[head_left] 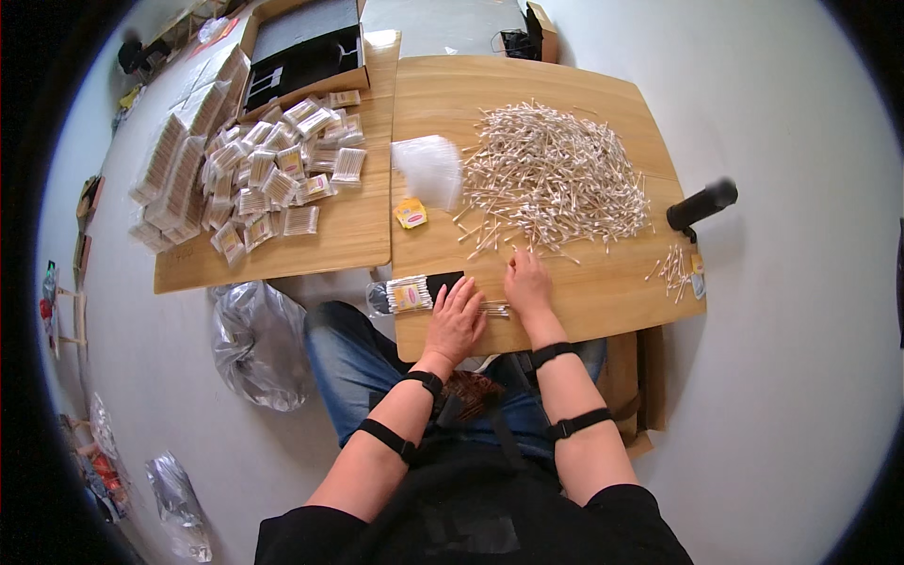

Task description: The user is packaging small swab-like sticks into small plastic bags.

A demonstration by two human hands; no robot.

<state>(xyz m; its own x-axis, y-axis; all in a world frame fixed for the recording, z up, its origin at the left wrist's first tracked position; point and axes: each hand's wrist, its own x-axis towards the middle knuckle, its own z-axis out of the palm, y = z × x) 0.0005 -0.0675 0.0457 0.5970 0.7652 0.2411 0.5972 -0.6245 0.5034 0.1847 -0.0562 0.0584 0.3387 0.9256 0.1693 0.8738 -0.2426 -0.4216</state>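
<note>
My left hand (455, 318) lies palm down near the table's front edge, fingers stretched over a black pad (447, 281). A few cotton swabs (495, 309) stick out to the right from beneath it. Beside its fingertips, a clear plastic bag (379, 298) and a row of swabs with a yellow label card (408, 294) rest at the pad's left end. My right hand (529, 284) is closed at the near side of a big loose pile of cotton swabs (556, 174). Its fingertips are drawn together among stray swabs; what they hold is too small to make out.
Flat clear bags (428, 169) and yellow cards (411, 213) lie left of the pile. Filled swab packs (282, 169) cover the left table, beside stacked packs (174, 174) and an open carton (306, 66). A black cylinder (702, 204) stands at the right edge, near a small swab group (674, 273).
</note>
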